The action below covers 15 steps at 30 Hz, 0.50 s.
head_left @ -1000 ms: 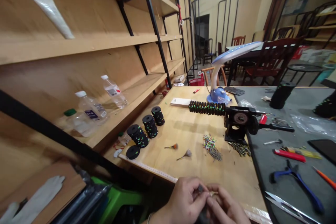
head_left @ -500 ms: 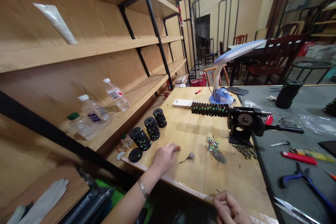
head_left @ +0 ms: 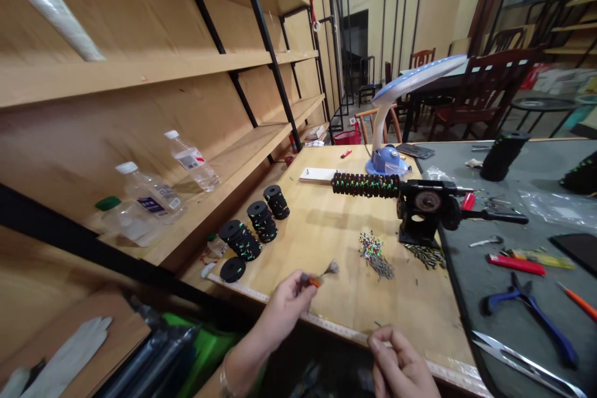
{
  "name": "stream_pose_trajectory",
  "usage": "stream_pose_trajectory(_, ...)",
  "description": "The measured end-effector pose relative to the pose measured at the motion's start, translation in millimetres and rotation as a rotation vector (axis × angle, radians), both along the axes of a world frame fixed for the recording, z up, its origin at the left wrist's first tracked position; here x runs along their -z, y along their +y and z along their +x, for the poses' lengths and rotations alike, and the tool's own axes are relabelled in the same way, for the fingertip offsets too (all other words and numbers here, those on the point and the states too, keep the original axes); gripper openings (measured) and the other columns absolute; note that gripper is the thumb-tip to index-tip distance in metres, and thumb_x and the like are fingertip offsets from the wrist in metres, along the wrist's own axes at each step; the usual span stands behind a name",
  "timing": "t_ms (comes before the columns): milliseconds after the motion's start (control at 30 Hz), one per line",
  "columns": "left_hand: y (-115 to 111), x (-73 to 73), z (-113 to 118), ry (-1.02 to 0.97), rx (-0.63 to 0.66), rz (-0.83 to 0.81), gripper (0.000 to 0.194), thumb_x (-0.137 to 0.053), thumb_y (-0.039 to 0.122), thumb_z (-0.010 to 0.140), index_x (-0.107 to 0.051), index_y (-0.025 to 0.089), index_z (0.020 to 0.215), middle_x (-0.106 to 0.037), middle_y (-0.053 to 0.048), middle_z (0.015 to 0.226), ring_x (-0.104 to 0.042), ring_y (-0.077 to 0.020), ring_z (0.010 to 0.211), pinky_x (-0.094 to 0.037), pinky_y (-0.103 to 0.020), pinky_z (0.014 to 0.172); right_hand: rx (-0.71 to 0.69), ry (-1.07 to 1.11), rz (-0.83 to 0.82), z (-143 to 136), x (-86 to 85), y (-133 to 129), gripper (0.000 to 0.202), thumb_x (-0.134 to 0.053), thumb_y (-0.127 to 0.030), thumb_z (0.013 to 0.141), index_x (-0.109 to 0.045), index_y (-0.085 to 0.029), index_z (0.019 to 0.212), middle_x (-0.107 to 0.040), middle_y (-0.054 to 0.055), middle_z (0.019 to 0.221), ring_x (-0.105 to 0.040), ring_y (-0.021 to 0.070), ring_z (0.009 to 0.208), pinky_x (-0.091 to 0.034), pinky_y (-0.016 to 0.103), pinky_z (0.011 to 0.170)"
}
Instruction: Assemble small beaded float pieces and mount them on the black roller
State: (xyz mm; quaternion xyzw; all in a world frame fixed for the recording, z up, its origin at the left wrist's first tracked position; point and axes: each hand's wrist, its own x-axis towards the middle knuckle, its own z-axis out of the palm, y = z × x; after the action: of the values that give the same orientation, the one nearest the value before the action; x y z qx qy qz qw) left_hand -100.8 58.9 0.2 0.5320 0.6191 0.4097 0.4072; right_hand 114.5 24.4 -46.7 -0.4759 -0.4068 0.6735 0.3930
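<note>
My left hand (head_left: 285, 306) is closed over the wooden table's front edge, pinching a small orange-and-dark piece (head_left: 314, 282) whose kind I cannot make out. Just beyond its fingertips is a small tuft of grey fibres (head_left: 331, 268) on a thin stem. Lower right, at the front edge, my right hand (head_left: 396, 357) has thumb and fingers pressed together. A thin dark sliver (head_left: 377, 324) shows by its fingertips; what they hold is mostly hidden. Farther in lie a heap of coloured beads (head_left: 370, 245) and a pile of small grey metal pieces (head_left: 383, 268).
A black crank-handled winder (head_left: 422, 211) carries a ridged black roll (head_left: 366, 185) with green bits. Several black spools (head_left: 239, 240) stand at left, near bottles (head_left: 149, 196) on a shelf. Behind is a desk lamp (head_left: 385, 158). Blue-handled pliers (head_left: 529, 311) and scissors (head_left: 517, 364) lie right.
My left hand has lifted the small orange-and-dark piece from the table and drawn it nearer, beside the fibre tuft. My right hand stays closed near the front edge. The view has shifted slightly.
</note>
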Motion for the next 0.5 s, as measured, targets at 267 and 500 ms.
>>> stream_pose_trajectory(267, -59.8, 16.7, 75.8, -0.628, 0.033, -0.297, 0.033, -0.067, 0.045, 0.080, -0.056, 0.015, 0.087, -0.054, 0.003, 0.070, -0.030, -0.0007, 0.041, -0.015, -0.019, 0.040, 0.034, 0.054, -0.053, -3.5, -0.8, -9.3, 0.054, -0.064, -0.071, 0.067, -0.052, -0.018, 0.070, -0.052, -0.006, 0.033, -0.031, 0.0037, 0.026, -0.020, 0.015, 0.033)
stream_pose_trajectory(500, -64.7, 20.8, 87.0, -0.620, 0.082, -0.298, 0.035, -0.066, 0.047, 0.080, -0.058, 0.014, 0.089, -0.054, 0.003, 0.069, -0.031, -0.0011, 0.042, -0.017, -0.019, 0.040, 0.073, 0.091, -0.068, 2.6, -8.6, -13.7, 0.054, -0.068, -0.069, 0.064, -0.054, -0.017, 0.069, -0.055, -0.005, 0.038, -0.035, 0.0038, 0.028, -0.024, 0.015, 0.033)
